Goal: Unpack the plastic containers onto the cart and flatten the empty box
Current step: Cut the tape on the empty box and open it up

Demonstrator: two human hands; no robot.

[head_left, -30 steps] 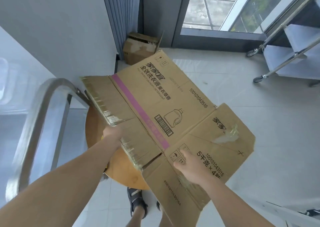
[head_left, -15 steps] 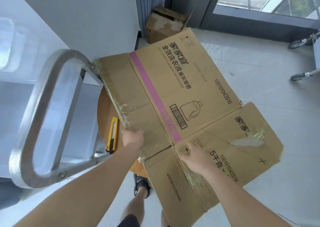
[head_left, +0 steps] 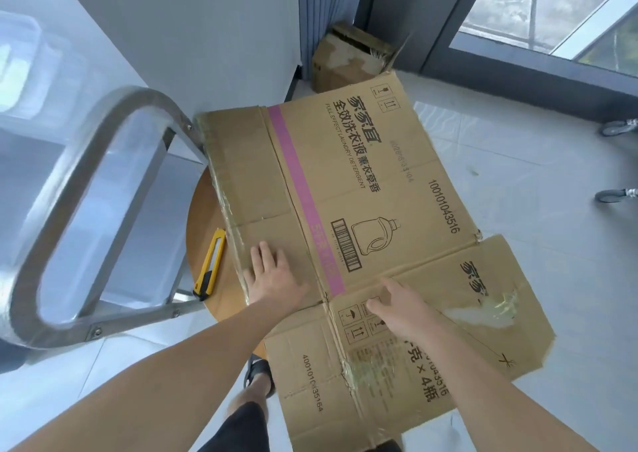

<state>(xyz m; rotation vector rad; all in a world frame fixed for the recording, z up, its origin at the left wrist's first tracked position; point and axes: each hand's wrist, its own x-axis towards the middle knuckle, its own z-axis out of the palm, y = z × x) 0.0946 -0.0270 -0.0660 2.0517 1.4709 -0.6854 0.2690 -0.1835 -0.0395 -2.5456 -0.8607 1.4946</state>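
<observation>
The flattened brown cardboard box [head_left: 362, 182], printed with a pink stripe and laundry detergent markings, lies across a round wooden stool [head_left: 203, 230] in front of me. My left hand [head_left: 272, 272] presses flat on its left flap with straight fingers. My right hand [head_left: 397, 305] rests on the lower right flap, fingers spread and relaxed. The metal cart handle [head_left: 86, 189] stands at the left; hazy plastic containers [head_left: 20, 71] show on the cart behind it.
A yellow utility knife [head_left: 210, 265] lies on the stool beside the box's left edge. Another open cardboard box [head_left: 348, 59] sits on the floor by the wall. Two caster wheels [head_left: 618, 161] of another cart show at the right. My sandalled foot [head_left: 257, 370] is below.
The box has come down from a tilted hold to lie flat on the stool. My left hand went from gripping the flap's edge to pressing on top of it.
</observation>
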